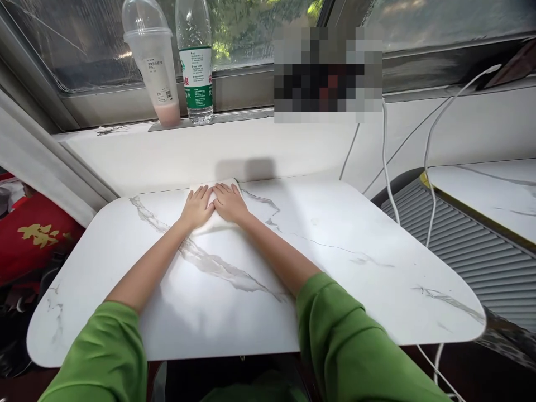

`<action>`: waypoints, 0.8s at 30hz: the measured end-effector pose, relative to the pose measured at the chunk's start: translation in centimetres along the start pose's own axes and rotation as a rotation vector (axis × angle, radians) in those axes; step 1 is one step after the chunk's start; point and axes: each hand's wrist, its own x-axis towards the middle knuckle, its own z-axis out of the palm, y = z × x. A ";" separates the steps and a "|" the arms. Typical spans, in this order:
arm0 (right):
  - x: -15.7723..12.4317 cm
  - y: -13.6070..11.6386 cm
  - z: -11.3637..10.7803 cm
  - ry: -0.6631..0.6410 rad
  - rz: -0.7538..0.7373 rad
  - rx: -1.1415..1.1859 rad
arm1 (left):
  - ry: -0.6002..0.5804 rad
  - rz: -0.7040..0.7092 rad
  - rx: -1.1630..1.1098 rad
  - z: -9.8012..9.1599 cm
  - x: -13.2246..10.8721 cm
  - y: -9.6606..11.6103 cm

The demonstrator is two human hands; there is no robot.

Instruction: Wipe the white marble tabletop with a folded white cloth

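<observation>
At the far edge of the white marbled table (pixel 343 234), my left hand (pixel 197 206) lies flat on a folded white cloth (pixel 213 224). Beside it, my right hand (pixel 229 202) rests flat on the same cloth, the thumbs meeting in the middle. Fingers of both hands are stretched out and pressed down, not wrapped round anything. Most of the cloth is hidden under the palms; its corners show behind the fingers and in front of the wrists.
A plastic cup (pixel 161 78) with a pink remnant and a clear water bottle (pixel 199 84) stand on the window sill. White cables (pixel 387 162) hang at the right beside a grey ribbed surface (pixel 460 240). A red bag (pixel 37 234) sits left of the table.
</observation>
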 end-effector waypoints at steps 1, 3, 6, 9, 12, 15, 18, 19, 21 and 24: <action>-0.6 -0.1 -0.1 -0.013 -0.010 -0.015 | 0.001 -0.003 0.003 0.0 -0.6 0.3; -2.4 -0.4 -0.4 -0.042 -0.029 -0.040 | -0.005 -0.011 0.013 -0.2 -2.2 1.5; -6.5 -0.5 -1.3 -0.064 -0.070 -0.077 | -0.015 -0.027 0.024 -0.3 -5.6 4.6; -12.6 -0.4 -2.1 -0.034 -0.131 -0.118 | -0.005 0.006 0.022 -0.1 -10.0 8.7; -19.3 -0.3 -2.9 0.063 -0.146 -0.170 | 0.007 0.140 0.012 0.1 -14.1 12.5; -24.3 -0.2 -3.7 0.156 -0.138 -0.204 | -0.015 0.268 -0.029 -0.1 -16.6 15.4; -26.5 0.1 -4.4 0.197 -0.119 -0.210 | -0.063 0.322 -0.076 -0.5 -17.1 16.9; -26.6 0.3 -4.5 0.192 -0.109 -0.206 | -0.076 0.329 -0.086 -0.6 -17.0 17.1; -26.1 0.6 -4.7 0.168 -0.082 -0.195 | -0.100 0.335 -0.097 -0.7 -16.4 17.2; -23.9 1.3 -4.9 0.118 -0.035 -0.168 | -0.137 0.322 -0.103 -0.5 -14.3 16.5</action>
